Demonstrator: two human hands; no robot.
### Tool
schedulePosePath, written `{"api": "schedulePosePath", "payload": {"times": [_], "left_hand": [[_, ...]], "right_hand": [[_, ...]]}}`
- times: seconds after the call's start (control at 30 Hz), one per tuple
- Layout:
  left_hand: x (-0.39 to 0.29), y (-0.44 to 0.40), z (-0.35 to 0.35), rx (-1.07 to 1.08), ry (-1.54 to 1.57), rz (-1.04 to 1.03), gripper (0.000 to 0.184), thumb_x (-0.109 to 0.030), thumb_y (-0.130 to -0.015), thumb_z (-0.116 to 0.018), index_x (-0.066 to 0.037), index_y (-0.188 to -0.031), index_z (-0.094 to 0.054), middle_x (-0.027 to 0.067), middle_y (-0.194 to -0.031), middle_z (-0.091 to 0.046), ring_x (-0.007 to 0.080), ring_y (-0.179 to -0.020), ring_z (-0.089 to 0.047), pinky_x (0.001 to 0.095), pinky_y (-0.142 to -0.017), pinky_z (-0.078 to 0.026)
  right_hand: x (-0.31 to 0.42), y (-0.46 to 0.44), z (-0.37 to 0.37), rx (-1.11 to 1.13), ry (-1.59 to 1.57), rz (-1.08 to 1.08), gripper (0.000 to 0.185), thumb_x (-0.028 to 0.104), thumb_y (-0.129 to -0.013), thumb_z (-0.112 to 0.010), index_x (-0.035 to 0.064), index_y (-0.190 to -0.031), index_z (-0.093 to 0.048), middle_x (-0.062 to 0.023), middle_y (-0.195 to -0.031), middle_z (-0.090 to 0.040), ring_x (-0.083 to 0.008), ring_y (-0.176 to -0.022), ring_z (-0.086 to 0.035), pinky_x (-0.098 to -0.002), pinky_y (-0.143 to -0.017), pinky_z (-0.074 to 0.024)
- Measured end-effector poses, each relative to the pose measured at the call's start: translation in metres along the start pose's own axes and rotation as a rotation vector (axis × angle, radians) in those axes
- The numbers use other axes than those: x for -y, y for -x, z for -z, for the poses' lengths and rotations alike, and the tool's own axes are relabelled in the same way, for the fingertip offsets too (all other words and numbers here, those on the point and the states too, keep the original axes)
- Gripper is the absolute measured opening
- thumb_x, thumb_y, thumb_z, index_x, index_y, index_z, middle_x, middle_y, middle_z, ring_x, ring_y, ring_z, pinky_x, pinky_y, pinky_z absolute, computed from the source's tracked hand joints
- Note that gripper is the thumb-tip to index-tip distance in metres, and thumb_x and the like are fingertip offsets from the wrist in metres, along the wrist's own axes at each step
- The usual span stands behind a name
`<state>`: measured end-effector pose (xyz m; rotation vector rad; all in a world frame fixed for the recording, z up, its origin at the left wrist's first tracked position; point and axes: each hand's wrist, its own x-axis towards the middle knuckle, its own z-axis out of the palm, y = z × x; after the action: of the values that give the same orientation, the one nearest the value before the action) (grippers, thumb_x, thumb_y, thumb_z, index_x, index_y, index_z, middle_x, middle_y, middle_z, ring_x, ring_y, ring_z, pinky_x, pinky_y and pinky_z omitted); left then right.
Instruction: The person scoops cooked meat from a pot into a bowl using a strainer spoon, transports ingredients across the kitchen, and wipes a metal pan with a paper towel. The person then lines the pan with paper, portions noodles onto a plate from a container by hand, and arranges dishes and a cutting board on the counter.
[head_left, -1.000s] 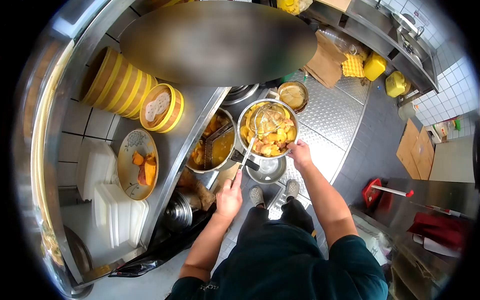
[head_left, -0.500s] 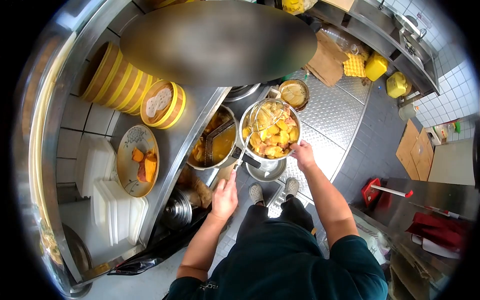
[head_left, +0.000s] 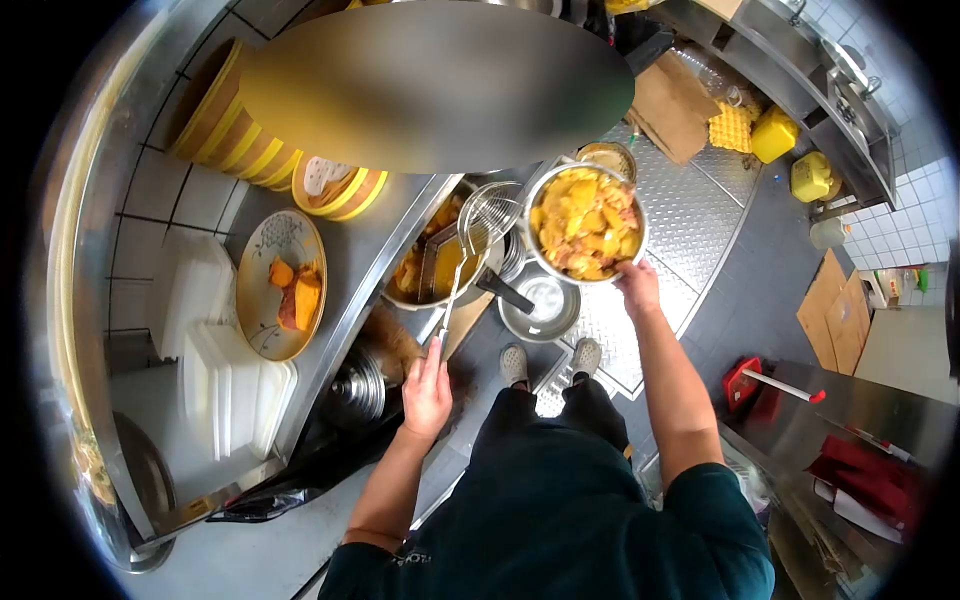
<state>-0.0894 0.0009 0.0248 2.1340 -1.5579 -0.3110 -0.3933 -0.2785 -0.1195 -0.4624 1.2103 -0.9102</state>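
Observation:
My left hand (head_left: 427, 395) is closed on the handle of a wire strainer (head_left: 490, 220), whose basket hangs over the right side of a divided pot (head_left: 408, 285). In the pot are yellowish liquid and food pieces around a metal divider. My right hand (head_left: 638, 285) grips the lower right rim of a metal bowl (head_left: 545, 255) full of yellow and reddish food chunks (head_left: 585, 222). Below that bowl sits another metal bowl (head_left: 540, 303), beside the pot's black handle (head_left: 506, 290).
Left on the counter are a patterned plate (head_left: 262, 330) with orange pieces, white containers (head_left: 215, 390) and bamboo steamers (head_left: 345, 200). A brown bowl (head_left: 608, 158) stands behind the food bowl. Cardboard (head_left: 672, 108) and yellow jugs (head_left: 774, 135) lie farther right.
The strainer has moved left, off the food bowl and over the pot. The food bowl has shifted right and slightly up with my right hand. The camera view has also shifted.

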Motion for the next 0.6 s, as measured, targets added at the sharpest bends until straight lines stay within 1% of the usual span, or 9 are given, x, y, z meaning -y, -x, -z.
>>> {"api": "schedulePosePath", "payload": {"times": [0.1,0.17,0.2,0.23,0.27,0.37,0.43,0.57,0.6], "left_hand": [[0.021,0.009,-0.002,0.005,-0.028,0.054,0.053,-0.005,-0.094,-0.061,-0.009,-0.146,-0.051,0.0203,-0.088,-0.057,0.0409,-0.076,-0.061,0.0470,-0.068,-0.052],[0.039,0.006,-0.009,0.020,-0.049,0.084,0.051,-0.007,-0.094,-0.061,-0.008,-0.144,-0.051,0.0244,-0.090,-0.061,0.0433,-0.078,-0.064,0.0500,-0.069,-0.053],[0.051,0.003,-0.014,0.032,-0.069,0.086,0.050,-0.007,-0.094,-0.061,-0.008,-0.143,-0.051,0.0258,-0.090,-0.062,0.0440,-0.079,-0.064,0.0507,-0.069,-0.054],[0.056,-0.005,-0.017,0.044,-0.086,0.087,0.049,-0.008,-0.094,-0.061,-0.008,-0.143,-0.052,0.0271,-0.091,-0.063,0.0447,-0.079,-0.065,0.0515,-0.070,-0.054],[0.061,-0.014,-0.022,0.109,-0.167,0.123,0.049,-0.007,-0.093,-0.059,-0.008,-0.142,-0.052,0.0306,-0.091,-0.064,0.0450,-0.080,-0.066,0.0531,-0.071,-0.055],[0.062,-0.057,-0.027,0.325,-0.269,0.253,0.051,-0.003,-0.090,-0.057,-0.007,-0.141,-0.054,0.0299,-0.100,-0.066,0.0454,-0.089,-0.067,0.0512,-0.078,-0.056],[0.077,-0.076,-0.040,0.395,-0.386,0.157,0.055,-0.003,-0.088,-0.056,-0.008,-0.142,-0.053,0.0285,-0.101,-0.067,0.0423,-0.088,-0.069,0.0491,-0.077,-0.057],[0.100,-0.096,-0.057,0.536,-0.605,-0.010,0.059,-0.006,-0.086,-0.055,-0.009,-0.145,-0.051,0.0249,-0.102,-0.068,0.0361,-0.089,-0.071,0.0444,-0.076,-0.059],[0.099,-0.101,-0.055,0.614,-0.633,0.019,0.060,-0.005,-0.087,-0.054,-0.009,-0.147,-0.049,0.0242,-0.106,-0.069,0.0328,-0.093,-0.072,0.0423,-0.078,-0.059]], "right_hand": [[0.014,-0.007,0.017,-0.033,0.003,0.022,0.024,-0.003,-0.086,-0.058,-0.0029,-0.110,-0.063,-0.0129,-0.102,-0.069,-0.0224,-0.089,-0.070,-0.0341,-0.079,-0.0606],[0.026,-0.007,0.025,-0.036,0.010,0.042,0.026,-0.003,-0.086,-0.058,-0.0038,-0.112,-0.060,-0.0138,-0.103,-0.068,-0.0230,-0.090,-0.070,-0.0342,-0.078,-0.0604],[0.029,-0.009,0.030,-0.055,0.004,0.016,0.020,-0.004,-0.088,-0.058,0.0010,-0.108,-0.058,-0.0108,-0.101,-0.068,-0.0208,-0.088,-0.069,-0.0334,-0.077,-0.0610],[0.036,-0.005,0.031,-0.066,0.007,0.019,0.020,-0.004,-0.088,-0.058,0.0027,-0.108,-0.057,-0.0093,-0.098,-0.067,-0.0195,-0.085,-0.068,-0.0326,-0.074,-0.0610],[0.042,-0.001,0.031,-0.069,-0.001,0.024,0.021,-0.003,-0.089,-0.058,0.0031,-0.108,-0.057,-0.0087,-0.097,-0.067,-0.0186,-0.083,-0.068,-0.0319,-0.073,-0.0608],[0.062,0.015,0.023,-0.094,-0.004,0.036,0.018,-0.002,-0.090,-0.058,0.0042,-0.106,-0.058,-0.0065,-0.094,-0.067,-0.0151,-0.078,-0.066,-0.0291,-0.067,-0.0597],[0.065,0.019,0.026,-0.125,-0.006,0.039,0.015,-0.001,-0.090,-0.058,0.0044,-0.105,-0.059,-0.0059,-0.093,-0.066,-0.0142,-0.077,-0.065,-0.0283,-0.066,-0.0594],[0.068,0.029,0.031,-0.149,0.009,0.046,0.017,0.001,-0.091,-0.058,0.0038,-0.108,-0.061,-0.0047,-0.092,-0.066,-0.0136,-0.076,-0.065,-0.0275,-0.064,-0.0587],[0.063,0.025,0.039,-0.141,-0.004,0.057,0.017,0.002,-0.091,-0.059,0.0041,-0.108,-0.062,-0.0042,-0.091,-0.065,-0.0131,-0.074,-0.064,-0.0268,-0.062,-0.0578]]}}
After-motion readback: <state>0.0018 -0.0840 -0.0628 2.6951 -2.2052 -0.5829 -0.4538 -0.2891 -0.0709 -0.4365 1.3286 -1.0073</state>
